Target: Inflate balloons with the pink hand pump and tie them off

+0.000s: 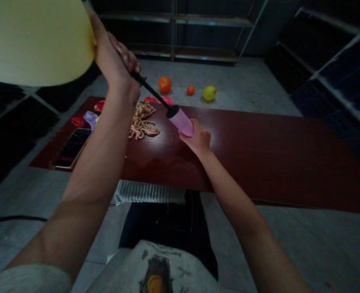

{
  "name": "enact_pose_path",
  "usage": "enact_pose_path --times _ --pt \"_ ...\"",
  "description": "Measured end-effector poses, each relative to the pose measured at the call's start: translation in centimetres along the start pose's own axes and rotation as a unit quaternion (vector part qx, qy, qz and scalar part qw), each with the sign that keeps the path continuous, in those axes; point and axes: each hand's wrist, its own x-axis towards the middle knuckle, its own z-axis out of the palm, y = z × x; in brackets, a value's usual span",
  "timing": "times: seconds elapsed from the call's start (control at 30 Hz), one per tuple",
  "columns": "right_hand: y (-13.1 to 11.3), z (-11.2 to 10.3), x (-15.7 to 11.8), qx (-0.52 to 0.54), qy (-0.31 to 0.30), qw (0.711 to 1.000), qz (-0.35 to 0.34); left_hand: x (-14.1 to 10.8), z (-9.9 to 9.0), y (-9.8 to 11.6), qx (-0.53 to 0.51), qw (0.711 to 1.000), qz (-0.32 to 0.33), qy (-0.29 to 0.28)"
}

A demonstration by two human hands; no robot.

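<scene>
A large pale yellow balloon [36, 44] fills the upper left corner, with its neck end against my left hand [115, 61]. The fingers of that hand are wrapped round the far end of a hand pump, and they hide where balloon and pump meet. A black rod [155, 93] runs from there down to the pump's pink body [181, 121]. My right hand [198, 138] is closed round the lower end of the pink body, above the dark red table [274, 154].
On the table's left part lie a heap of beige twisted strands [141, 120], a phone [73, 148] and uninflated balloons [90, 119]. Beyond it, orange [164, 84] and yellow [209, 93] balloons rest on the floor before metal shelves [204, 53].
</scene>
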Motion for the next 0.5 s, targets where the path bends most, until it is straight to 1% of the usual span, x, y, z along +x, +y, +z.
enact_pose_path --times 0.07,0.1,0.13,0.2,0.27,0.3,0.37,0.43,0.5 --pt "0.1 0.0 0.1 0.012 0.011 1.000 0.013 -1.2 1.5 -1.9 -0.002 0.999 0.039 -0.010" --pt "0.1 0.0 0.2 0.016 0.014 1.000 0.018 -2.0 2.1 -3.0 0.002 0.999 0.032 -0.017" --pt "0.1 0.0 0.2 0.019 0.017 0.999 0.024 -2.8 2.6 -4.1 0.009 1.000 0.004 -0.022" --pt "0.0 -0.1 0.2 0.019 0.020 0.999 0.037 -4.3 3.3 -6.2 0.019 0.999 -0.045 -0.014" --pt "0.0 -0.3 0.2 0.015 0.014 0.999 0.048 -5.2 3.5 -7.7 0.012 0.998 -0.068 -0.008" --pt "-0.1 -0.3 0.2 0.013 0.009 0.999 0.050 -5.5 3.4 -8.1 0.007 0.997 -0.073 -0.008" --pt "-0.1 -0.5 0.2 0.012 -0.001 0.999 0.047 -5.7 3.1 -8.3 -0.003 0.997 -0.076 -0.015" --pt "-0.2 -0.5 0.1 0.013 -0.005 0.999 0.037 -5.7 2.6 -7.9 -0.007 0.997 -0.074 -0.017" --pt "-0.3 -0.4 0.0 0.012 -0.005 1.000 0.023 -5.6 1.7 -7.3 -0.007 0.998 -0.066 -0.007"
